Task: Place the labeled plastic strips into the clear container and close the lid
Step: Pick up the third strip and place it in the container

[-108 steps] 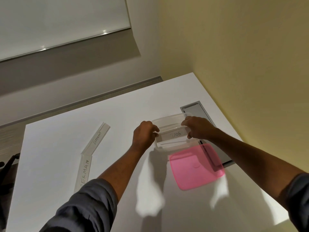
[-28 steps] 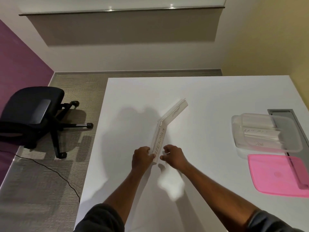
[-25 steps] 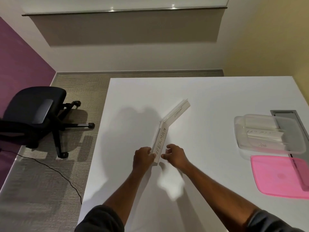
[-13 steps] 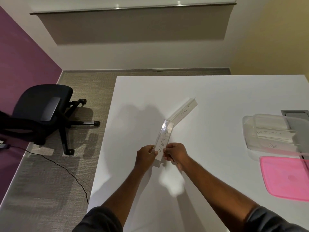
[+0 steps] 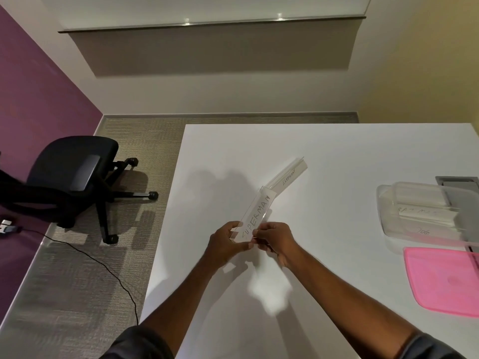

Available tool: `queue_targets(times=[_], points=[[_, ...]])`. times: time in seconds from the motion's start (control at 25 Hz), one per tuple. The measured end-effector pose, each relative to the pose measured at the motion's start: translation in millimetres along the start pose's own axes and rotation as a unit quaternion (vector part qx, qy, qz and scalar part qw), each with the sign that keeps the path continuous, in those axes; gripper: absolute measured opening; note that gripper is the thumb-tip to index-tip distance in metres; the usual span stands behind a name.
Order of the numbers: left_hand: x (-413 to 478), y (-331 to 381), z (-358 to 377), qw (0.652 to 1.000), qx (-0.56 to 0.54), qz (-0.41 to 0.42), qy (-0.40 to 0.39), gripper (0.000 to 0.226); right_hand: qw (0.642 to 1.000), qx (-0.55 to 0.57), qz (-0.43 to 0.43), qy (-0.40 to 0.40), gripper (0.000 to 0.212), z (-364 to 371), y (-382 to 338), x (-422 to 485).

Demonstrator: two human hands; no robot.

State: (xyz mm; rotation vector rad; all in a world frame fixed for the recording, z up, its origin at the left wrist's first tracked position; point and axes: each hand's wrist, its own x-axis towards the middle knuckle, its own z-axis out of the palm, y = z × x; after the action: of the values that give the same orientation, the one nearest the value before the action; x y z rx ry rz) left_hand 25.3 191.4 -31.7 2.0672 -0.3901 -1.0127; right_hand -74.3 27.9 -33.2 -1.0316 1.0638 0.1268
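Note:
A clear plastic strip labeled SUPERMAN (image 5: 256, 215) is lifted off the white table (image 5: 337, 156), tilted with its far end up. My left hand (image 5: 225, 246) and my right hand (image 5: 274, 238) both pinch its near end. A second strip labeled ELEPHANT (image 5: 289, 176) lies flat on the table just beyond it. The clear container (image 5: 425, 213) stands open at the right with labeled strips inside. Its pink lid (image 5: 445, 278) lies on the table in front of it.
A grey cable hatch (image 5: 464, 185) is set in the table behind the container. The table's left edge runs close to my left arm. A black office chair (image 5: 72, 174) and a floor cable (image 5: 98, 265) are on the carpet at left.
Both hands took hold of the SUPERMAN strip's near end and raised it from flat on the table. Earlier, both hands were at the container at the right.

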Motion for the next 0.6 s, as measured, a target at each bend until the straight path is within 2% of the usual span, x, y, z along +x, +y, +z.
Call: queue_targets(times=[0.16, 0.28, 0.36, 0.44, 0.6], points=[[0, 9, -7, 0.998, 0.044, 0.036, -0.011, 0.078, 0.996, -0.068, -0.047, -0.028, 0.021, -20, -10, -8], [2, 21, -15, 0.993, 0.088, 0.066, -0.042, 0.078, 0.988, -0.112, -0.091, 0.047, 0.027, -54, -24, -11], [4, 30, -17, 0.988, 0.116, 0.083, -0.059, 0.078, 0.964, -0.199, -0.141, 0.110, 0.038, -83, -37, -12], [5, 42, -15, 0.984, 0.130, 0.095, -0.073, 0.079, 0.919, -0.315, -0.185, 0.146, 0.055, -112, -50, -14], [10, 65, -2, 0.975, 0.149, 0.129, -0.105, 0.079, 0.880, -0.392, -0.243, 0.114, 0.077, -168, -71, -21]])
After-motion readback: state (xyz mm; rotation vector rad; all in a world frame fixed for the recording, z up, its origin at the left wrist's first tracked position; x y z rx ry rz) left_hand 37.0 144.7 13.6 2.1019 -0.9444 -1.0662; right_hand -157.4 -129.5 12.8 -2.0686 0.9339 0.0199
